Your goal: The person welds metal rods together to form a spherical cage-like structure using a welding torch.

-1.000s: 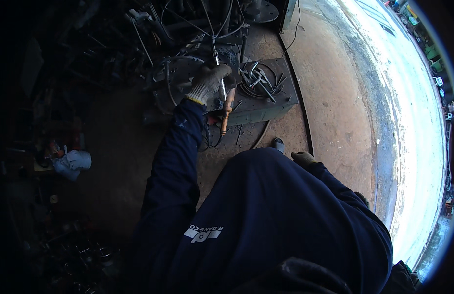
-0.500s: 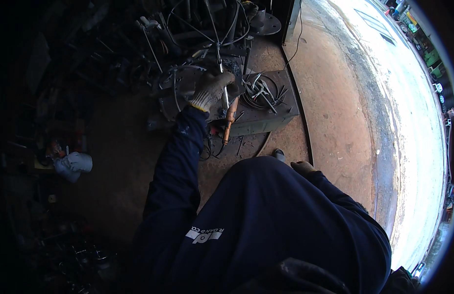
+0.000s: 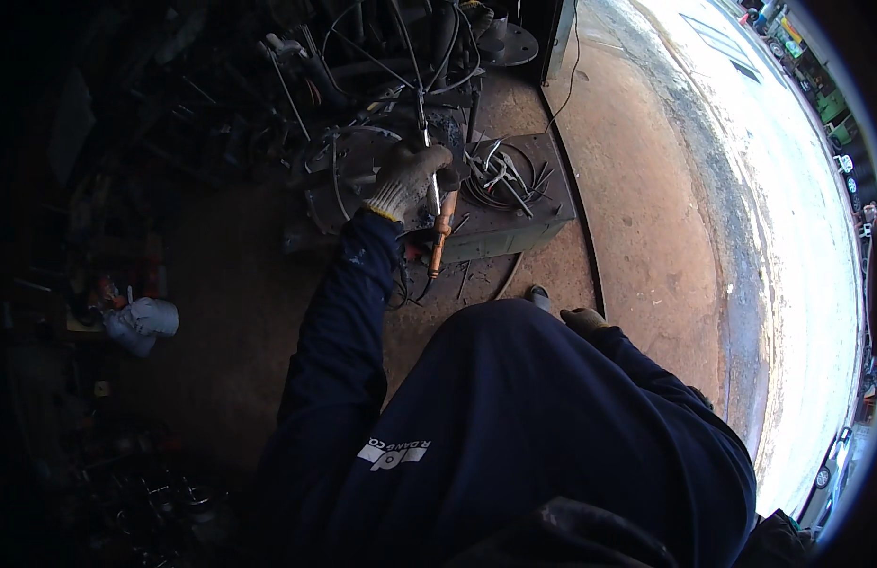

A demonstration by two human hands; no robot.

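My left hand [image 3: 410, 180], in a knitted work glove with a yellow cuff edge, is closed round a slim silver metal rod [image 3: 423, 123] above the dark metal worktable [image 3: 514, 244]. The rod's far end meets a black hoop-shaped wire frame [image 3: 370, 59]. Just right of this hand, a copper-orange tool handle [image 3: 441, 237] with a black cable hangs over the table's front edge; it looks like a welding electrode holder. My right hand [image 3: 584, 323], also gloved, is low beside my knee. Its fingers are dark and partly hidden.
Pliers-like clamps [image 3: 500, 175] lie on a coil of wire [image 3: 533, 161] at the table's right. Behind stands a round metal flange [image 3: 514, 45]. A rail [image 3: 590, 246] crosses the brown floor [image 3: 647, 170]. A pale grey bundle [image 3: 145, 322] is at the left.
Almost nothing has changed. The view has shifted slightly; my left hand keeps its hold on the rod, and my right hand stays by my knee.
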